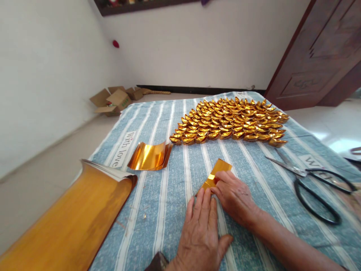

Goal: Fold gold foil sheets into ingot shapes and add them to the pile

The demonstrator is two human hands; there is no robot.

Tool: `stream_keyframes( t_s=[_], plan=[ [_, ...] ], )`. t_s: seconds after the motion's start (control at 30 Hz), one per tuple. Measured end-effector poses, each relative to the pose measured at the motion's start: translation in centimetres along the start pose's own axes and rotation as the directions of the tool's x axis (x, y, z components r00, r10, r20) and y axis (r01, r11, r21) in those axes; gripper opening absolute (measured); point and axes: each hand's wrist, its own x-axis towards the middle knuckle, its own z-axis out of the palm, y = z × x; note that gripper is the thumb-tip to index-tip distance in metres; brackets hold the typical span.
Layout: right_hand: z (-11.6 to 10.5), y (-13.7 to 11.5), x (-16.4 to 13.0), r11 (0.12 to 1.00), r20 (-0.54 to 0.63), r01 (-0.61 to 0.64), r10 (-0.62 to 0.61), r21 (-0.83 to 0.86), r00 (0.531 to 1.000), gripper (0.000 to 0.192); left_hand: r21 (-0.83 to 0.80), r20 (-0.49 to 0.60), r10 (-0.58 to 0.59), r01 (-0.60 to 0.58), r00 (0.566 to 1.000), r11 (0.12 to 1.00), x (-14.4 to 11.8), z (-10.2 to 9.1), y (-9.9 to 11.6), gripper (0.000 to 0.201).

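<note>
A folded strip of gold foil paper lies slantwise on the striped cloth in front of me, creased across its middle. My left hand rests flat, its outstretched fingertips on the strip's near end. Curled over the right edge of the strip is my right hand, fingers closed against the foil; the fingertips are partly hidden. Beyond both hands stand closely packed rows of folded gold foil ingots. To the left, a few curled loose foil sheets lie on the cloth.
Black-handled scissors lie at the right, blades partly apart. A large stack of yellow-brown sheets covers the table's left edge. A dark object sits at the bottom edge. Cardboard boxes stand on the floor; a brown door is at right.
</note>
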Motion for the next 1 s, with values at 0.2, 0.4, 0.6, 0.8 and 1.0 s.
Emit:
stream_keyframes(
  t_s=[0.2,0.4,0.6,0.8,1.0],
  plan=[
    [-0.09,-0.11,0.05,1.000,-0.011,0.015,-0.015,-0.009,1.000,0.028,0.032,-0.022,-0.009,0.010,1.000,0.999,-0.20,0.38,0.17,0.071],
    [0.02,-0.11,0.00,1.000,-0.020,0.017,-0.018,-0.022,1.000,0.028,0.042,-0.024,-0.016,0.017,1.000,0.999,-0.16,0.23,0.27,0.070],
    [0.06,-0.16,0.00,0.999,-0.050,0.029,-0.030,-0.023,0.998,0.031,0.086,-0.006,-0.013,0.013,1.000,0.996,-0.04,-0.06,0.30,0.067],
    [0.04,-0.24,0.01,0.999,-0.062,0.032,-0.033,-0.020,0.998,0.030,0.065,0.011,-0.020,0.020,1.000,0.998,-0.21,0.07,0.18,0.069],
    [0.02,-0.27,0.06,0.999,-0.083,0.045,-0.047,-0.028,0.995,0.033,0.098,0.009,-0.011,0.010,1.000,0.995,-0.16,0.08,0.18,0.069]
  ],
)
